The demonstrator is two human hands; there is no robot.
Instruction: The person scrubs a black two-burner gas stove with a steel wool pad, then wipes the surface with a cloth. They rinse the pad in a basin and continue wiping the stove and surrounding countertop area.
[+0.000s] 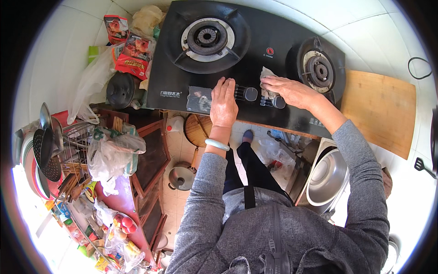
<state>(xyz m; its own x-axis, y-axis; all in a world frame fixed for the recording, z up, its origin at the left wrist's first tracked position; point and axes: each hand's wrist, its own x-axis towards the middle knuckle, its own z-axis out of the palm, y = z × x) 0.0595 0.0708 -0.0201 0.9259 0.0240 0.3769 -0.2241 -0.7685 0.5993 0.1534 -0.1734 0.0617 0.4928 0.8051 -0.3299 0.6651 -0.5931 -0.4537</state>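
Note:
My right hand (279,87) presses a crumpled pale cloth (268,73) against the black glass gas cooktop (219,77), just behind the right control knob (278,102). The cloth is bunched under the fingers. My left hand (224,99) rests palm down near the cooktop's front edge, fingers stretched out. It lies between a worn silvery label (198,99) and the left control knob (250,94), and I see nothing held in it. A pale bangle (217,144) circles that wrist. Behind the hands are the large left burner (207,37) and the right burner (320,70).
Red food packets (133,56) and a dark pot (121,90) crowd the cooktop's left side. A wooden board (379,106) adjoins its right end. Below right sits a steel basin (326,178). A lidded pan (181,176) stands on the floor; a utensil rack (77,137) is at left.

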